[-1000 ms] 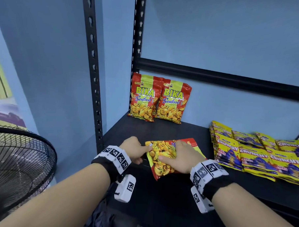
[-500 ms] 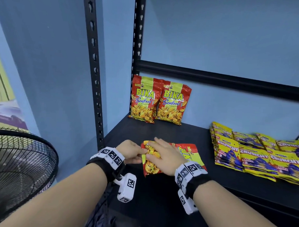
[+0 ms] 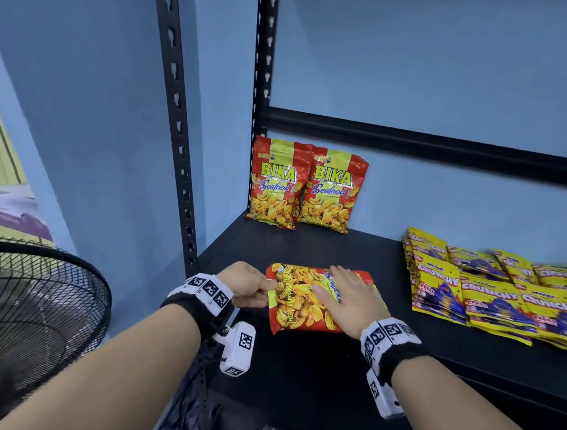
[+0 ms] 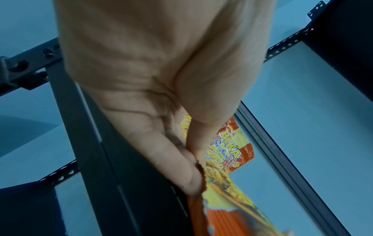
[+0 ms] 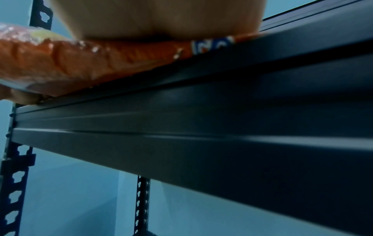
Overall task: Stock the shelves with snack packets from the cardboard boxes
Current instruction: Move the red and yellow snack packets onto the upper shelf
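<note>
A red and yellow Bika snack packet [image 3: 292, 308] lies flat near the front left of the black shelf [image 3: 333, 373]. My left hand [image 3: 266, 289] pinches its left edge between thumb and fingers; the left wrist view shows this pinch [image 4: 198, 167] on the packet [image 4: 228, 207]. My right hand [image 3: 337, 287] rests flat on top of the packet with straight fingers. In the right wrist view the palm presses the packet [image 5: 80, 60] against the shelf edge [image 5: 222, 111]; the fingers are hidden there. Two more Bika packets [image 3: 278, 185] [image 3: 333, 192] stand upright against the back wall.
Rows of yellow Crunchy packets [image 3: 500, 289] lie on the right part of the shelf. Black slotted uprights [image 3: 178, 129] frame the left corner, with a crossbar [image 3: 408, 144] behind. A black fan [image 3: 27, 317] stands low at the left. Bare shelf lies between the flat packet and the upright ones.
The packet has shifted a little left and now lies flatter. My right hand has spread out straight on top of it. My left hand keeps its pinch on the edge.
</note>
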The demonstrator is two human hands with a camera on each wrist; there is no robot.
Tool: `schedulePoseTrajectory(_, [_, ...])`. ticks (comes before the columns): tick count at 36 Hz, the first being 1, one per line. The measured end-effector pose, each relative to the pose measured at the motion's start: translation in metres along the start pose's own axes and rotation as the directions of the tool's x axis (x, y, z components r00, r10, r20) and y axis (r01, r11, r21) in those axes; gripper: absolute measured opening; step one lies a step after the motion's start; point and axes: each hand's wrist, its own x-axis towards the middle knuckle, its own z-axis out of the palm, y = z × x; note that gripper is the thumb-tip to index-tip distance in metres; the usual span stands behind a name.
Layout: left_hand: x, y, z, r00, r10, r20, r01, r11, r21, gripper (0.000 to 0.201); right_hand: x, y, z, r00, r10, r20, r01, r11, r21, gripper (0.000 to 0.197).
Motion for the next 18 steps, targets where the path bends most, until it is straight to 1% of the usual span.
schedulePoseTrajectory(4, [-0.002, 0.002, 0.001, 1.0, 0.01, -0.003, -0.01, 1.0, 0.01, 0.027, -0.003, 0.019, 0.001, 0.994, 0.1, 0.051, -0.101, 0.995, 0.02, 0.091])
schedulePoseTrajectory(6, [-0.002, 0.002, 0.002, 1.0, 0.019, -0.01, -0.019, 1.0, 0.017, 0.026, -0.005, 0.029, 0.002, 0.987, 0.15, 0.062, -0.152, 0.988, 0.03, 0.091])
schedulePoseTrajectory(10, [-0.002, 0.001, 0.004, 0.994, 0.1, -0.042, -0.097, 0.993, 0.069, 0.024, -0.007, 0.035, 0.002, 0.972, 0.221, 0.083, -0.224, 0.974, 0.029, 0.09])
schedulePoseTrajectory(13, [-0.003, 0.001, 0.002, 0.987, 0.148, -0.063, -0.139, 0.981, 0.133, 0.028, -0.01, 0.034, -0.007, 0.945, 0.326, 0.01, -0.326, 0.945, 0.029, 0.089])
schedulePoseTrajectory(15, [-0.004, 0.0, 0.002, 0.987, 0.154, -0.05, -0.144, 0.976, 0.162, 0.03, -0.013, 0.031, -0.016, 0.919, 0.39, -0.057, -0.392, 0.919, -0.036, 0.087])
schedulePoseTrajectory(16, [-0.005, 0.0, 0.002, 0.987, 0.155, -0.038, -0.146, 0.973, 0.177, 0.031, -0.013, 0.029, -0.02, 0.912, 0.403, -0.075, -0.407, 0.911, -0.061, 0.083])
schedulePoseTrajectory(18, [-0.005, 0.001, 0.002, 0.986, 0.163, -0.028, -0.154, 0.966, 0.207, 0.034, -0.006, 0.028, -0.024, 0.906, 0.415, -0.084, -0.419, 0.907, -0.043, 0.068])
